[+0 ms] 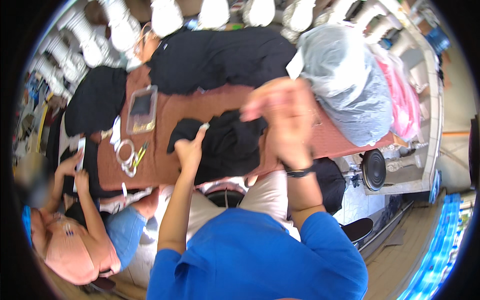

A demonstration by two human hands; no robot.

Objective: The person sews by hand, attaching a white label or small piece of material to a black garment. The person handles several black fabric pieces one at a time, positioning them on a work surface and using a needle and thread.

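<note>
A crumpled black garment (227,145) lies on the brown cloth at the table edge before me. My left hand (189,152) grips the garment's left side, thumb on top and the other fingers partly hidden in the fabric. Something small and white shows at the thumb tip, too small to name. Raised above the garment's right side is my right hand (287,112), with a dark band on its wrist. Motion smears its fingers, so whether they hold anything does not show.
Black fabric piles (225,57) line the table's far side. A clear plastic box (142,110), a white tape roll (125,150) and yellow snips (142,151) lie leftward. At right stands a stuffed plastic bag (345,85). A co-worker (75,240) sits at my left, hands on a white strip.
</note>
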